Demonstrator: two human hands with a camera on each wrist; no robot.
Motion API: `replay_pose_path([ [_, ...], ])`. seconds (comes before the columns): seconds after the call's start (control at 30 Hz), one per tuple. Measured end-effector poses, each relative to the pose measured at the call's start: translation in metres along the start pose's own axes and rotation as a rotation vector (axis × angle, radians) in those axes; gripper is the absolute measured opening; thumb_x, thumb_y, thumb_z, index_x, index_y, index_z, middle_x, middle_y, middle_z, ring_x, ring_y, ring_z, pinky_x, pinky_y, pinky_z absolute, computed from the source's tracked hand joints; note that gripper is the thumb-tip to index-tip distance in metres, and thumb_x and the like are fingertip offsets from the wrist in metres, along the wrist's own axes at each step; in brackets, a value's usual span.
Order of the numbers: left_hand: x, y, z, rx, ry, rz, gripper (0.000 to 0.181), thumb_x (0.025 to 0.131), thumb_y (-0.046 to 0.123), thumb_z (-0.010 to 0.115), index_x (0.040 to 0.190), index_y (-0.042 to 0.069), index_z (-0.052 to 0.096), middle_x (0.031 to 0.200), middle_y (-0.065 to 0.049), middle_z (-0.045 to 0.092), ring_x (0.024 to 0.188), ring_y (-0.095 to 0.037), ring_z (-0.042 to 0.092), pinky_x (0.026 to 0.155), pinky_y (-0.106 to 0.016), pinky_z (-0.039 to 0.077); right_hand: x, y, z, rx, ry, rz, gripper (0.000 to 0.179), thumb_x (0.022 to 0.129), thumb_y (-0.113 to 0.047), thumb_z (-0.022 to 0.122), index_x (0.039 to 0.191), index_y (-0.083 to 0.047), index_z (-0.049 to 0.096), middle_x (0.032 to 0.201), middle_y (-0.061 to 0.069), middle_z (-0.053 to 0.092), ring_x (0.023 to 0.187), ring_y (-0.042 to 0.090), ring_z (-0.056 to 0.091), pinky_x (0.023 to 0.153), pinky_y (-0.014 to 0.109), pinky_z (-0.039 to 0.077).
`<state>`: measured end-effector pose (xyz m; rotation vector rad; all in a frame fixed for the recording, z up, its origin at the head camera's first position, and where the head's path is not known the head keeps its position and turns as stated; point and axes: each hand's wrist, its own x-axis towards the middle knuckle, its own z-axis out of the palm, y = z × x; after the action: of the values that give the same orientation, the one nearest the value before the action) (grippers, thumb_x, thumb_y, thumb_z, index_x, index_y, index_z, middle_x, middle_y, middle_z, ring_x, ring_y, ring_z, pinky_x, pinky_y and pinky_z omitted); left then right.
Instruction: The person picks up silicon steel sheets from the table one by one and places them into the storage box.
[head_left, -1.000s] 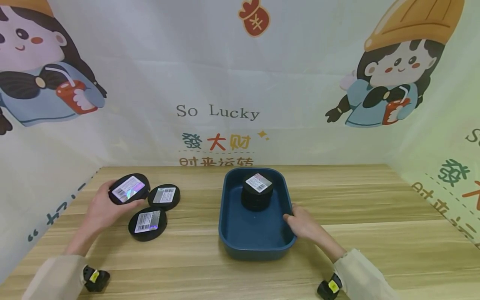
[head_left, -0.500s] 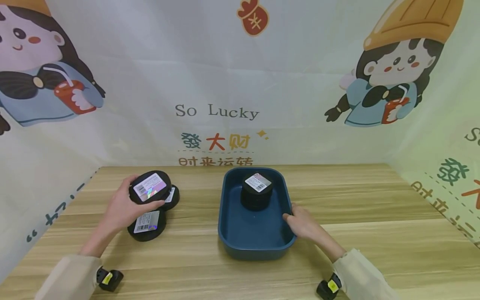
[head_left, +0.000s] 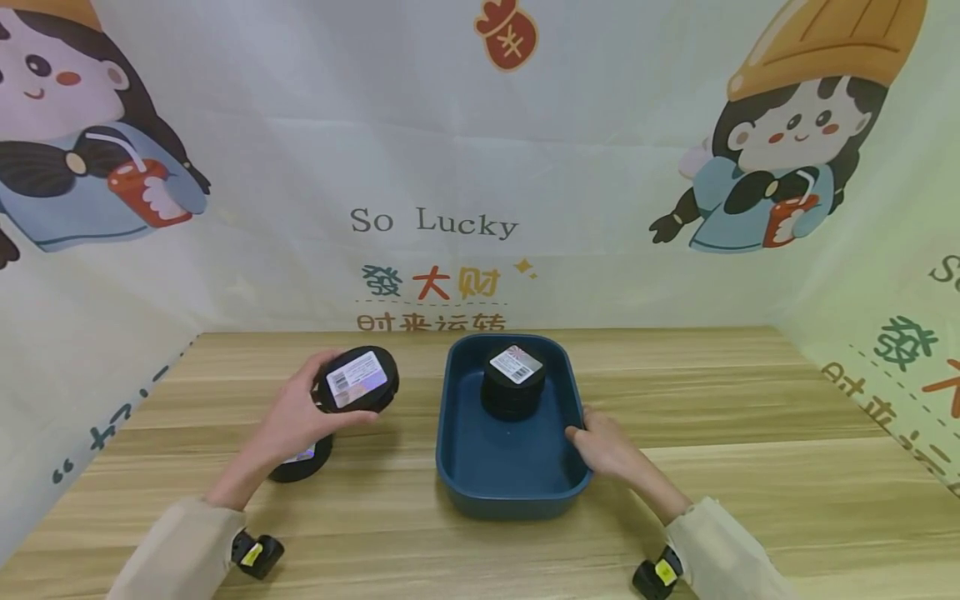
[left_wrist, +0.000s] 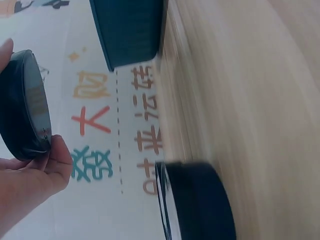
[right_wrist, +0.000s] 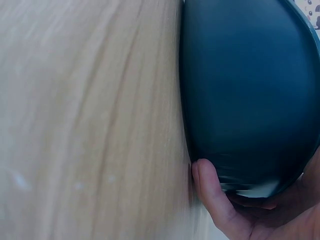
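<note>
In the head view my left hand (head_left: pixel 296 421) grips a flat round black case (head_left: pixel 358 379) with a white barcode label, thumb along the near edge. It is raised over the table, left of a deep blue plastic box (head_left: pixel 517 471). The left wrist view shows the held case (left_wrist: pixel 15 107) from the side. Another black case (head_left: pixel 318 458) lies on the table, partly covered by my left wrist. My right hand (head_left: pixel 603 450) holds the box's right side, thumb over the rim and fingers outside. At the box's back stands a stack of round black cases (head_left: pixel 513 396).
A wooden table (head_left: pixel 712 375) lies under everything. A printed cloth (head_left: pixel 600 250) hangs at the back and along both sides. Black wrist cameras (head_left: pixel 257 556) sit at both sleeves.
My left hand has moved right with the held case, past the loose cases toward the box. One loose case seen earlier no longer shows around my hand. The right hand and box stay still.
</note>
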<state>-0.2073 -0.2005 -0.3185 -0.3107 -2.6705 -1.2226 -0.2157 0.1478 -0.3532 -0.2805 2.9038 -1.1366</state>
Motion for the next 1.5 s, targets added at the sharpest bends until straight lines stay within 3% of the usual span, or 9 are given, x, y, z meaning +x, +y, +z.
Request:
replay_pose_path([
  [0.33,0.001,0.017,0.023,-0.077,-0.09,0.082,0.085,0.061,0.028,0.081,0.129,0.004,0.036,0.115,-0.015,0.052,0.098,-0.024,0.051,0.082,-0.039,0.042,0.0,0.0,0.0,-0.011,0.005,0.008,0.025,0.081,-0.007,0.046,0.095,0.013,0.053,0.085,0.018,0.058,0.08,0.029,0.055,0.071,0.039,0.046],
  [0.67,0.003,0.03,0.047,-0.05,-0.131,0.24,0.082,0.059,0.026,0.082,0.125,0.001,0.041,0.113,-0.014,0.054,0.096,-0.022,0.052,0.081,-0.038,0.043,0.001,0.0,0.001,-0.012,0.017,-0.003,0.023,0.08,-0.006,0.045,0.091,0.012,0.055,0.084,0.018,0.059,0.079,0.029,0.055,0.071,0.038,0.045],
  [0.9,0.006,0.04,0.062,-0.078,-0.18,0.273,0.085,0.059,0.026,0.081,0.128,0.001,0.039,0.119,-0.014,0.051,0.104,-0.026,0.05,0.088,-0.043,0.039,0.001,0.001,0.002,0.003,0.021,0.0,0.022,0.079,-0.006,0.045,0.09,0.011,0.055,0.082,0.017,0.059,0.078,0.028,0.055,0.069,0.037,0.045],
  [1.23,0.01,0.054,0.085,0.008,-0.236,0.271,0.091,0.055,0.036,0.083,0.128,0.003,0.04,0.118,-0.013,0.052,0.1,-0.022,0.052,0.086,-0.04,0.042,0.001,0.001,0.001,0.006,0.007,0.006,0.024,0.08,-0.006,0.045,0.092,0.013,0.055,0.082,0.017,0.059,0.078,0.027,0.055,0.068,0.037,0.046],
  [1.5,0.013,0.061,0.103,0.061,-0.284,0.328,0.087,0.056,0.038,0.081,0.125,0.001,0.044,0.118,-0.012,0.052,0.101,-0.022,0.051,0.087,-0.04,0.041,0.001,0.001,0.001,0.032,0.005,0.01,0.022,0.081,-0.005,0.045,0.09,0.012,0.054,0.078,0.015,0.058,0.073,0.025,0.055,0.064,0.034,0.046],
])
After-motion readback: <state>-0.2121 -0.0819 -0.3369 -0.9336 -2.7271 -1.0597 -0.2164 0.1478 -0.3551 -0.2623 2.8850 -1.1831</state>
